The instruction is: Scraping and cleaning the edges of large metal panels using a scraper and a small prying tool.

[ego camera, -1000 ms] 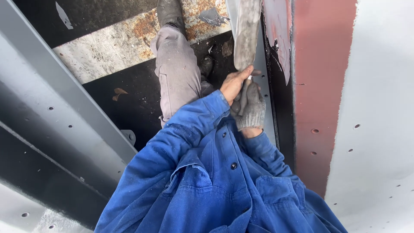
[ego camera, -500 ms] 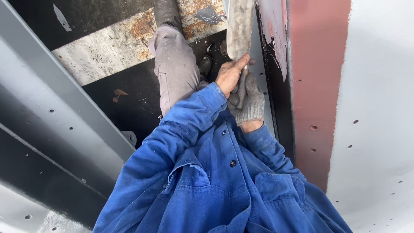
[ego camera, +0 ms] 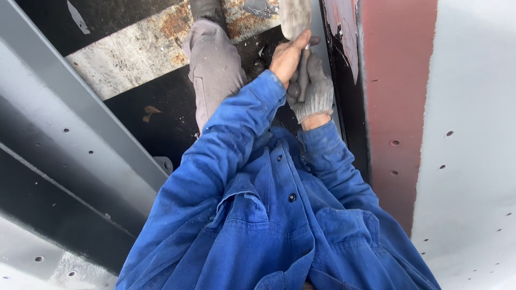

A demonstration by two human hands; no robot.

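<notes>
Grey beam (ego camera: 80, 123) at left, red wall (ego camera: 395, 107) at right. Bare left hand (ego camera: 287, 53) and gloved right hand (ego camera: 317, 91) closed around tool handle (ego camera: 304, 75), far ahead.

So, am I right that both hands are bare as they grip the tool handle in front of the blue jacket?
Not quite: only the left hand is bare. The right hand wears a grey knitted glove, as the head view shows. Both do grip the tool handle in front of the blue jacket.
</notes>
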